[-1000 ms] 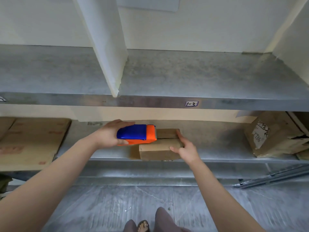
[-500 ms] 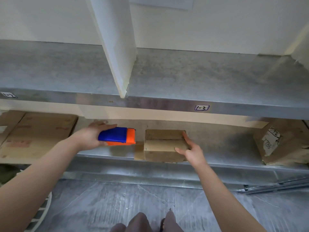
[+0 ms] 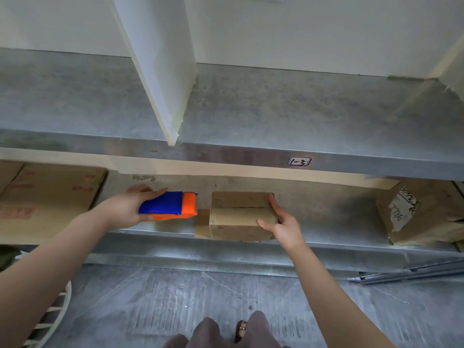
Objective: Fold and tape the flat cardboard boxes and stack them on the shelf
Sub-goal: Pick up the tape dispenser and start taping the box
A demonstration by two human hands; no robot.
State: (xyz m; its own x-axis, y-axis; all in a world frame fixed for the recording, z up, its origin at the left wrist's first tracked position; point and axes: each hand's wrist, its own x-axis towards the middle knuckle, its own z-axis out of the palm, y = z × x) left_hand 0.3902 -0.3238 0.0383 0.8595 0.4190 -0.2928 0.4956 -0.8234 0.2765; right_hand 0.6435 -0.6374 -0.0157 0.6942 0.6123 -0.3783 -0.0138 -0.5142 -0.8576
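Left hand (image 3: 128, 209): closed round the tape dispenser (image 3: 168, 205), thumb along its far blue edge, the other fingers curled under the orange base. The orange nose points toward my right hand. I cannot tell whether the dispenser touches the shelf beneath it.

Right hand (image 3: 285, 228): fingers straight, not curled. The forefinger lies along the right top edge of the small cardboard box (image 3: 238, 212) and the thumb lies flat on its top near the front corner. The hand rests against the box rather than clasping it.

The box stands closed on the lower shelf (image 3: 331, 238), close to the front lip and between my two hands. It is just past the dispenser's nose, with a narrow gap between them. A loose brown flap (image 3: 202, 223) juts from the box on the side nearer my left fingers. A dark seam runs across the top, beyond my right thumb.

Beyond my left wrist, flat cardboard sheets (image 3: 50, 197) with red print are stacked on the same shelf. Well off past my right fingers is a larger box (image 3: 426, 217) with a torn white label.

Above both hands is the upper shelf (image 3: 226, 154), with a tag reading "1-3" (image 3: 299, 161) and a white divider (image 3: 160, 71) standing on it.

Below my left forearm is a white wire basket (image 3: 54, 310), and on the floor below my right arm lie metal rails (image 3: 414, 275).
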